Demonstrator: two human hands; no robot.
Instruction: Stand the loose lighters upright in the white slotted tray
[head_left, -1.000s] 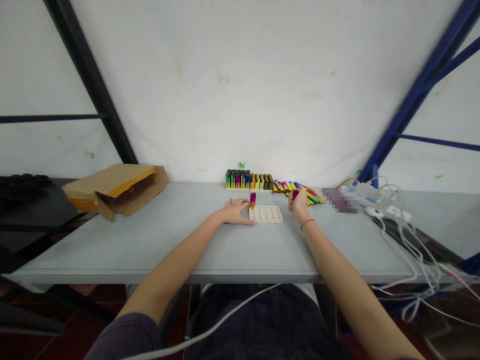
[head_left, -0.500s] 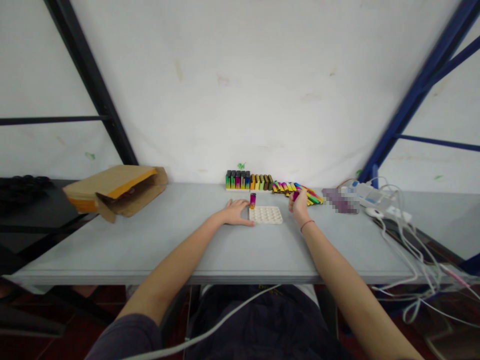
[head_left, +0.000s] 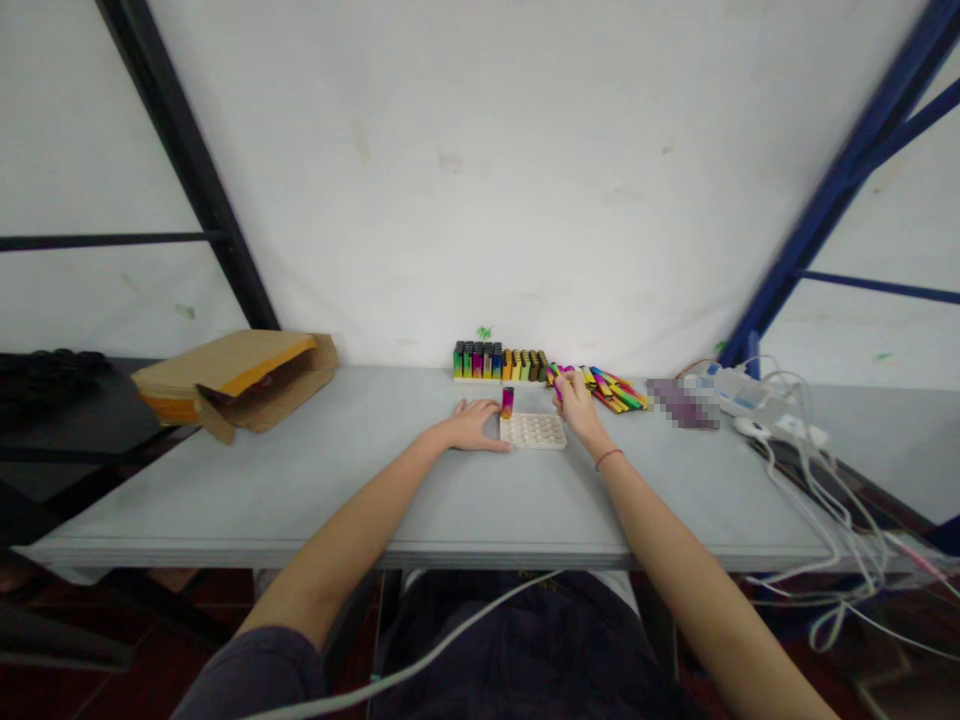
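Observation:
A white tray with rows of round holes lies on the grey table in front of me. One purple and orange lighter stands upright in its far left corner. My left hand rests open at the tray's left edge, thumb and fingers spread around that side. Above the tray's far right corner, my right hand is closed on a purple lighter, mostly hidden by the fingers. Just beyond this hand lies a loose pile of colourful lighters.
Against the wall stand a block of black-topped lighters and a block of yellow and dark lighters. An opened cardboard box lies at the left. White cables, a power strip and a blurred purple patch are at the right.
My right hand has moved left with the lighter, from near the pile towards the tray. My left hand and the standing lighter have stayed in place.

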